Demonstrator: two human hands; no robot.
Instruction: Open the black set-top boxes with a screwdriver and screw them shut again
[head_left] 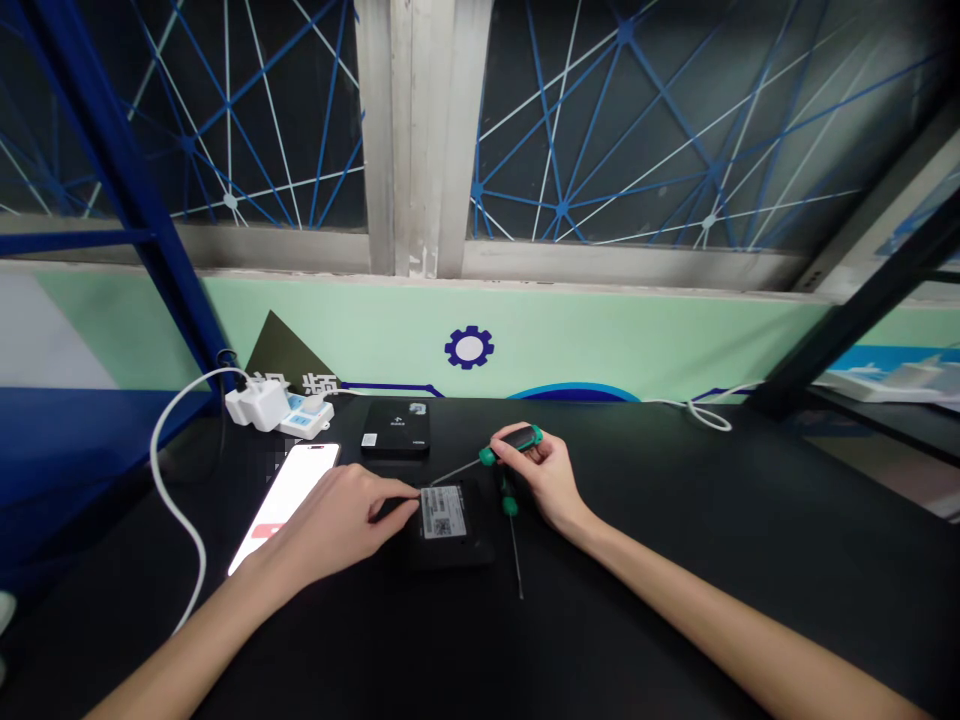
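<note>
A flat black box [480, 550] with a white printed label [444, 512] lies on the black table in front of me. My left hand [352, 515] comes in from the left, thumb and forefinger closed together at the box's left edge beside the label. In my right hand [551, 475] is a screwdriver [517, 440] with a green and black handle, tilted with its thin shaft pointing left and down. Its tip meets the box near the label's upper left corner. Beneath the right hand lies a second green-handled screwdriver [514, 540], its shaft toward me.
Behind the box sits another flat black box [396, 428]. A phone with a lit screen [289, 500] lies left, partly under my left forearm. A white power strip [304, 415] with a plugged-in adapter [259, 403] and white cable [154, 450] stands at the back left.
</note>
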